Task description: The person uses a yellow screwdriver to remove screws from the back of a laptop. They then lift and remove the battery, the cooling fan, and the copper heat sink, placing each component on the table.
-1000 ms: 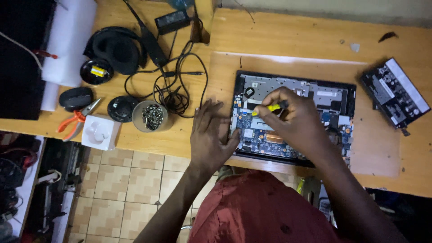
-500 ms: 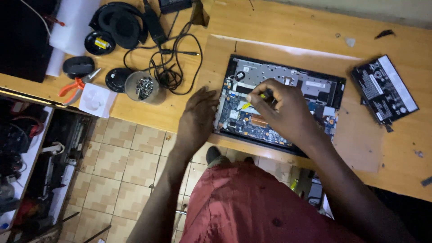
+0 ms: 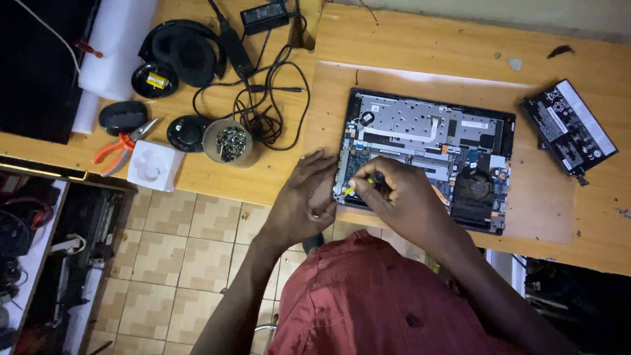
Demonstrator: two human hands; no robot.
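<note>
An opened laptop (image 3: 434,131) lies bottom-up on a wooden table, its circuit board, fan and metal shield exposed. My right hand (image 3: 401,200) grips a small yellow-and-black screwdriver (image 3: 368,181) with its tip down at the near left corner of the board. My left hand (image 3: 303,197) rests flat on the table edge, fingers touching the laptop's left side next to that corner.
A removed black battery (image 3: 568,135) lies right of the laptop. To the left sit a cup of screws (image 3: 228,141), tangled black cables with a power adapter (image 3: 263,16), headphones (image 3: 184,49), orange-handled pliers (image 3: 118,146), a mouse (image 3: 121,117), a white plug block (image 3: 153,165). Tiled floor lies below.
My right hand has moved with the screwdriver from the middle of the board to its near left corner. My left hand shifted closer to the laptop's left side.
</note>
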